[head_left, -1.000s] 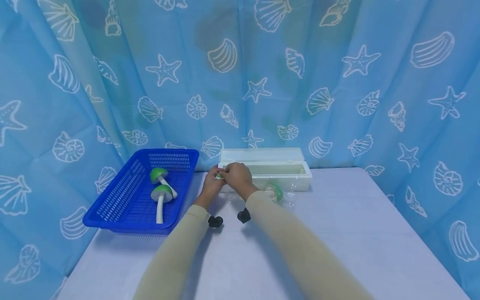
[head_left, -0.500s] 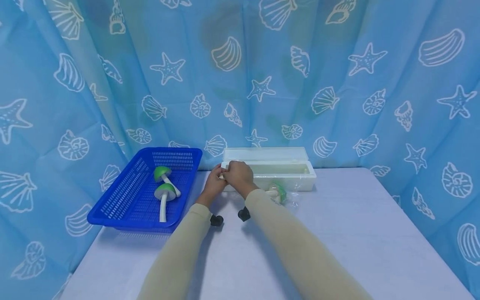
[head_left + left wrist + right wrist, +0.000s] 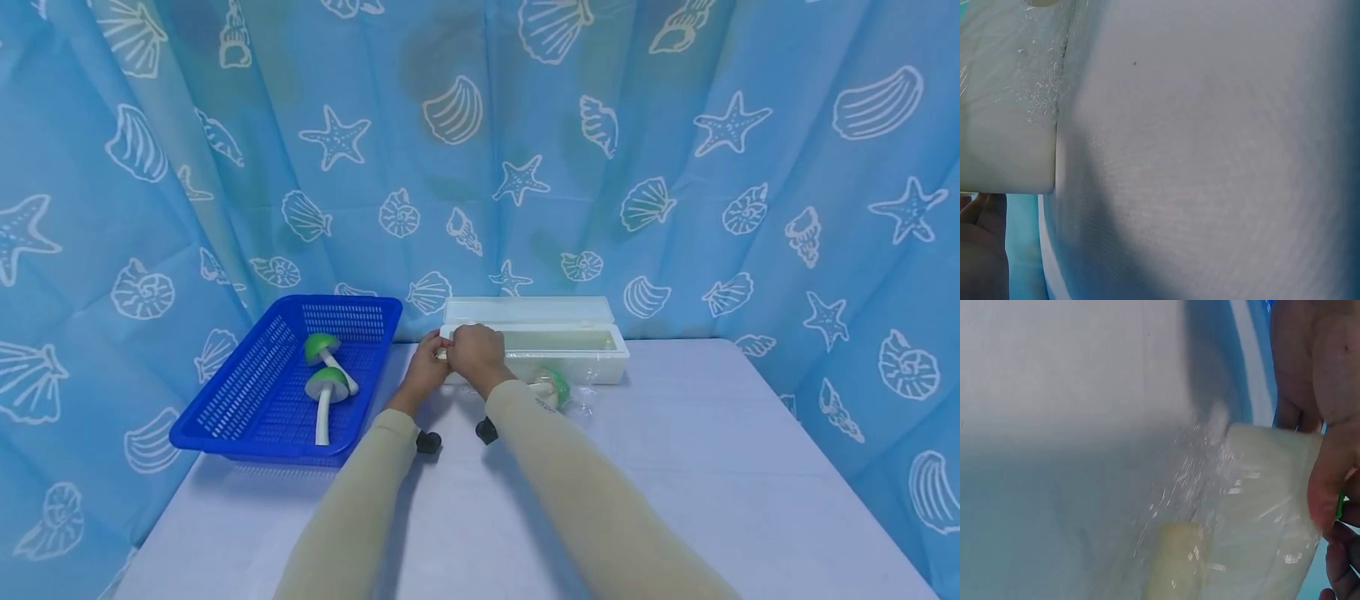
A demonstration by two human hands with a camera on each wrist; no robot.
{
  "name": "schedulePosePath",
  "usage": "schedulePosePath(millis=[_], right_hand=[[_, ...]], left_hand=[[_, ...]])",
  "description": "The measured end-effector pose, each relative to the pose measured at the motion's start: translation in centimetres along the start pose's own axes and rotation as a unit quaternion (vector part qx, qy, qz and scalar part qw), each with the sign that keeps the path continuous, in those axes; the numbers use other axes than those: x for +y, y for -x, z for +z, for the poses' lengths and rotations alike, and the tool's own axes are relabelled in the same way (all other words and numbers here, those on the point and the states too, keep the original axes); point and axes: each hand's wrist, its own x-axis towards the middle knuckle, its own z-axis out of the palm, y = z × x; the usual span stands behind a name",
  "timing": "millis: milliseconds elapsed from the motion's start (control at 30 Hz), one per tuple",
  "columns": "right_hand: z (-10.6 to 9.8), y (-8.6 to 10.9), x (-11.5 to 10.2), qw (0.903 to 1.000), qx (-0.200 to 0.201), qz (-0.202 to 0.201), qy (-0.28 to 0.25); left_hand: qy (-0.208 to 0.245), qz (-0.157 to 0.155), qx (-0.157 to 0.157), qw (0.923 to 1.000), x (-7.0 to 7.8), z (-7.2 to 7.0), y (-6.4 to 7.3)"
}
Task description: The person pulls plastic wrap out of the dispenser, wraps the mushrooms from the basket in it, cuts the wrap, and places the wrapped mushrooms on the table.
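Observation:
A long white cling film dispenser (image 3: 585, 367) stands at the back of the table with its lid (image 3: 528, 311) raised. My left hand (image 3: 423, 371) grips its left end; fingertips show at the end wall in the left wrist view. Right beside it, my right hand (image 3: 477, 354) pinches at the front edge, where a small green piece (image 3: 1340, 505) shows between the fingers, mostly hidden. Clear film (image 3: 1188, 478) hangs down the dispenser's front. A green-capped mushroom (image 3: 558, 385) lies by the front under the film, partly hidden by the right forearm.
On the left is a blue plastic basket (image 3: 247, 400) holding two mushrooms (image 3: 327, 385) with green caps and white stems. A white cloth covers the table (image 3: 712, 467). A blue shell-patterned curtain (image 3: 480, 125) hangs close behind and at both sides.
Both hands stay at the dispenser's left end, with small finger movements. The green piece seen between them a second ago is hidden in the head view now. The view shifts slightly.

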Motion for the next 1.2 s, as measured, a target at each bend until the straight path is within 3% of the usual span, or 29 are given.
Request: schedulePosePath(millis=[267, 433, 533, 767, 1000, 1200], right_hand=[[-0.9, 0.0, 4.1, 0.9948, -0.021, 0.024, -0.097], [-2.0, 0.4, 6.9, 0.9931, -0.032, 0.039, -0.106], [-2.3, 0.8, 9.5, 0.9909, -0.036, 0.054, -0.118], [-3.4, 2.8, 17.5, 0.9906, -0.066, 0.098, -0.069], [-5.1, 5.4, 24.9, 0.9811, -0.062, 0.139, -0.119], [-4.4, 5.7, 26.9, 0.9760, -0.060, 0.118, -0.173]], left_hand=[[0.034, -0.042, -0.015, 0.9984, 0.2, -0.1, -0.4], [0.027, -0.052, -0.017, 0.9981, 0.6, -0.4, -0.5], [0.026, -0.050, -0.016, 0.9983, 0.6, -0.4, -0.3], [0.040, -0.040, -0.015, 0.9983, 0.7, -0.3, 0.8], [0.033, -0.040, -0.020, 0.9984, 1.0, 0.3, 0.7], [0.030, -0.065, -0.031, 0.9970, 0.4, 0.1, 0.2]])
